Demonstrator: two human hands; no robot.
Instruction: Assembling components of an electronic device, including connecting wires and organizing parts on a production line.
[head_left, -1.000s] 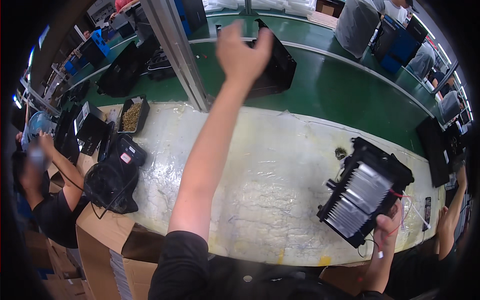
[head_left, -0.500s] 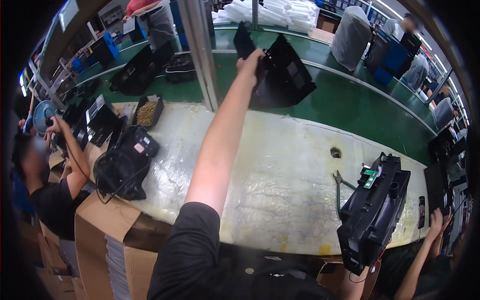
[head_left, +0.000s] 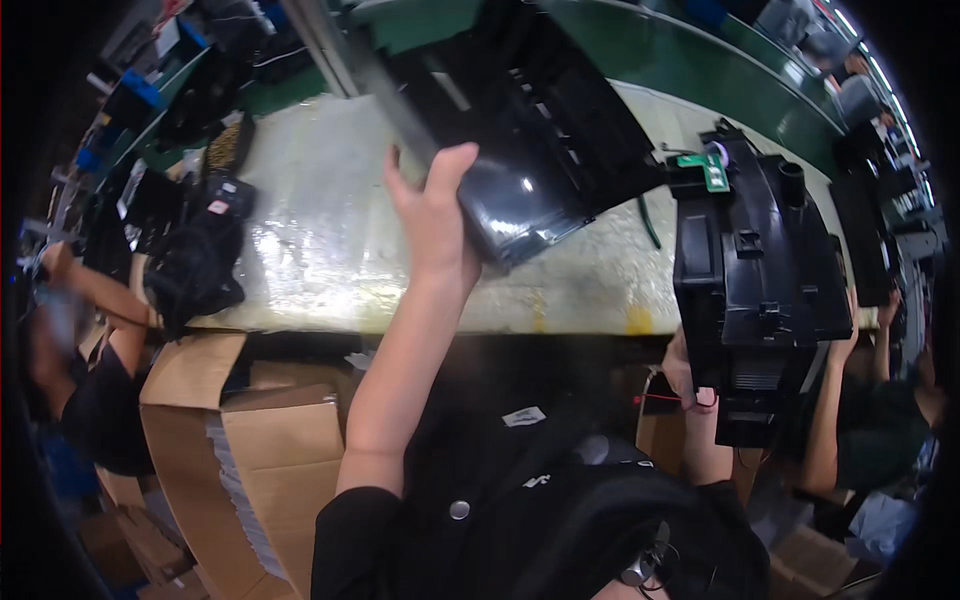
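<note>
My left hand (head_left: 432, 215) grips the near left edge of a large black plastic shell (head_left: 500, 130), some of its fingers hidden behind it. The shell has a glossy panel and a ribbed, slotted side, and is tilted above the table. On the right, my right hand (head_left: 682, 368) holds a bulky black plastic assembly (head_left: 762, 260) from its left underside; most of its fingers are hidden. A small green circuit board (head_left: 712, 172) sits at the assembly's top, and a thin red wire (head_left: 655, 399) hangs by my right hand. The shell's right corner comes close to the circuit board.
The film-covered worktable (head_left: 300, 260) bears a pliers handle (head_left: 648, 222) and a black bundle with a cable (head_left: 195, 250) at left. Beyond runs a green conveyor (head_left: 700, 60). An open cardboard box (head_left: 285, 450) stands below left. Co-workers sit on both sides.
My left hand has brought the black shell from over the conveyor back toward me. The assembly in my right hand now stands more upright, and the view has tipped downward.
</note>
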